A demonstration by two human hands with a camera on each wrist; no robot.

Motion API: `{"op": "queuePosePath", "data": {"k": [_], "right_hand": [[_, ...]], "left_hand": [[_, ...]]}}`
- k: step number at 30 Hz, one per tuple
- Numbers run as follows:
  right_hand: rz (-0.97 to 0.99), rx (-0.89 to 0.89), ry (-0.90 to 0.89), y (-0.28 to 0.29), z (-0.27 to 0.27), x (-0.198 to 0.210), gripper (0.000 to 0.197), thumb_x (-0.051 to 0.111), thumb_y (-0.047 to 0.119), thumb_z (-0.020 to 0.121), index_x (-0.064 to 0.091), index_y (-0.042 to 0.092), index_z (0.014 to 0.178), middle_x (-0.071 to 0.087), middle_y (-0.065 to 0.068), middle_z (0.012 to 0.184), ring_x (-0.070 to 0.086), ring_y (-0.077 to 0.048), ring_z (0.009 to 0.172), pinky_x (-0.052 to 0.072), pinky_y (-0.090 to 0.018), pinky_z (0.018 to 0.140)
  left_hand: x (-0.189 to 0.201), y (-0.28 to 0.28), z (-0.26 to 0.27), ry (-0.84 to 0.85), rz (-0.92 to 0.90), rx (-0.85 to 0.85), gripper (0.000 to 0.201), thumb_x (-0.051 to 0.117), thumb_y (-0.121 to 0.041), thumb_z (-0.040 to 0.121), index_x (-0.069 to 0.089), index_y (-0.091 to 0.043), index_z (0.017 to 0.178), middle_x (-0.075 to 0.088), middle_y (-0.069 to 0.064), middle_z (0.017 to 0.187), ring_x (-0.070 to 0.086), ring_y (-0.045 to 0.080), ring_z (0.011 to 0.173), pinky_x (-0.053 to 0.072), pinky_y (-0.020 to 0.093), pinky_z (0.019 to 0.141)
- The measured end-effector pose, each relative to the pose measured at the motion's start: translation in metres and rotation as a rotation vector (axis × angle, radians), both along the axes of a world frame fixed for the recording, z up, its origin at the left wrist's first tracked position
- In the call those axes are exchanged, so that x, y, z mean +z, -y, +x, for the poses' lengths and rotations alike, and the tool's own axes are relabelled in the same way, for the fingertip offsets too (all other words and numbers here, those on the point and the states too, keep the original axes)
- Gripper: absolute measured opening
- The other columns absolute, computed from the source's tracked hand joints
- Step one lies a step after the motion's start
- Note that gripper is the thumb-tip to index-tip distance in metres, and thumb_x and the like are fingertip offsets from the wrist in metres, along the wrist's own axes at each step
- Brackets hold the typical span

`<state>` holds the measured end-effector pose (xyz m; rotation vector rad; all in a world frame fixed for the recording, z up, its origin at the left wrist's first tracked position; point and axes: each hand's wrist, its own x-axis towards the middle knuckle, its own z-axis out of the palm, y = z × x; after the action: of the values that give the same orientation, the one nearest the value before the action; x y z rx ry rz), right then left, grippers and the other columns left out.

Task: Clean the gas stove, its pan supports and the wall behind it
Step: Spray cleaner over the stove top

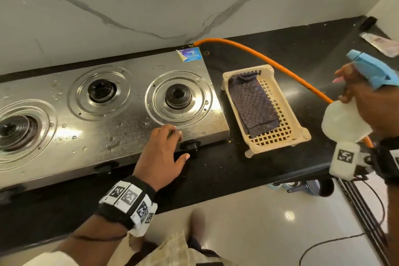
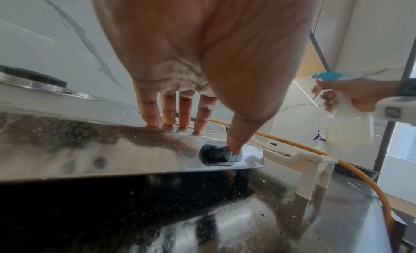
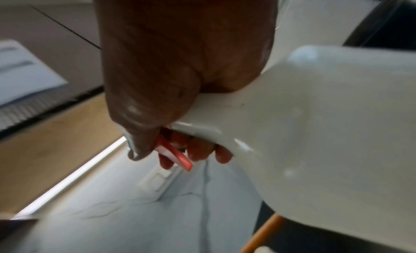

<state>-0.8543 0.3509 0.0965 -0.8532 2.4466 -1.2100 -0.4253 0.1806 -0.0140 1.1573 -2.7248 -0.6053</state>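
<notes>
A steel three-burner gas stove stands on the black counter, wet with droplets, its pan supports off. My left hand rests on the stove's front right corner, straight fingers touching the top and the thumb on a black knob. My right hand holds a white spray bottle with a blue head and pink trigger in the air at the right, fingers curled round its neck. The marbled white wall rises behind the stove.
A cream plastic basket holding a folded dark blue cloth sits right of the stove. An orange gas hose runs across the black counter behind it. A packet lies at the far right corner.
</notes>
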Motion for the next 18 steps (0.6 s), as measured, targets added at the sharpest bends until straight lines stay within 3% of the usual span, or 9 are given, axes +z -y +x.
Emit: {"op": "queuePosePath", "data": {"k": [3,6,8,10,12,14,16,18], "right_hand": [[0.020,0.137,0.022,0.007,0.056,0.031,0.054,0.057,0.085,0.084,0.069,0.040,0.110,0.073,0.012,0.090,0.069,-0.011,0.072,0.058,-0.035,0.065],[0.017,0.255,0.209,0.011,0.116,0.030,0.047,0.063,0.067,0.081,0.072,0.031,0.111,0.075,-0.002,0.095,0.067,-0.015,0.070,0.058,-0.036,0.063],[0.112,0.305,0.322,0.017,0.151,0.013,0.047,0.063,0.066,0.081,0.073,0.030,0.110,0.075,-0.002,0.093,0.065,-0.014,0.067,0.055,-0.033,0.060],[0.142,0.309,0.432,0.025,0.179,-0.014,0.033,0.067,0.053,0.091,0.072,0.028,0.113,0.076,0.001,0.095,0.064,-0.008,0.065,0.054,-0.023,0.058],[0.190,0.290,0.497,0.034,0.197,-0.045,0.024,0.069,0.040,0.097,0.068,0.023,0.115,0.076,-0.003,0.096,0.063,-0.005,0.064,0.051,-0.018,0.056],[0.224,0.264,0.539,0.041,0.209,-0.070,0.020,0.069,0.037,0.098,0.067,0.021,0.111,0.074,-0.010,0.097,0.064,-0.010,0.069,0.052,-0.021,0.058],[0.210,0.242,0.557,0.046,0.214,-0.084,0.017,0.070,0.038,0.098,0.066,0.022,0.105,0.073,-0.016,0.097,0.064,-0.013,0.070,0.053,-0.022,0.060],[0.178,0.228,0.543,0.051,0.216,-0.090,0.019,0.070,0.041,0.097,0.067,0.023,0.102,0.073,-0.016,0.094,0.064,-0.011,0.067,0.054,-0.021,0.059]], "left_hand": [[0.001,0.000,-0.001,-0.008,0.012,0.017,0.050,0.075,-0.047,0.089,0.061,-0.021,0.129,0.043,-0.005,0.137,0.041,0.014,0.132,0.049,0.034,0.108],[0.002,0.002,0.000,-0.013,0.024,0.027,0.048,0.074,-0.048,0.090,0.061,-0.024,0.128,0.042,-0.008,0.137,0.040,0.011,0.132,0.048,0.031,0.108],[0.003,0.002,0.001,-0.011,0.035,0.018,0.044,0.074,-0.048,0.090,0.061,-0.027,0.127,0.042,-0.010,0.136,0.039,0.008,0.131,0.044,0.026,0.107],[0.005,0.005,0.001,-0.020,0.045,0.009,0.040,0.074,-0.046,0.091,0.061,-0.029,0.125,0.042,-0.012,0.134,0.039,0.007,0.129,0.041,0.024,0.106],[0.007,0.014,0.003,-0.039,0.084,0.014,0.034,0.074,-0.039,0.092,0.065,-0.025,0.122,0.046,-0.012,0.131,0.041,0.006,0.125,0.043,0.026,0.106],[0.010,0.029,0.006,-0.065,0.145,0.034,0.029,0.075,-0.033,0.092,0.068,-0.021,0.117,0.051,-0.011,0.125,0.046,0.007,0.119,0.048,0.034,0.106],[0.011,0.044,0.011,-0.061,0.162,0.058,0.038,0.080,-0.034,0.088,0.068,-0.020,0.120,0.052,-0.008,0.127,0.049,0.011,0.120,0.049,0.039,0.108],[0.010,0.055,0.015,0.007,0.126,0.098,0.061,0.085,-0.041,0.083,0.063,-0.016,0.134,0.050,-0.001,0.138,0.046,0.017,0.129,0.044,0.039,0.112]]}}
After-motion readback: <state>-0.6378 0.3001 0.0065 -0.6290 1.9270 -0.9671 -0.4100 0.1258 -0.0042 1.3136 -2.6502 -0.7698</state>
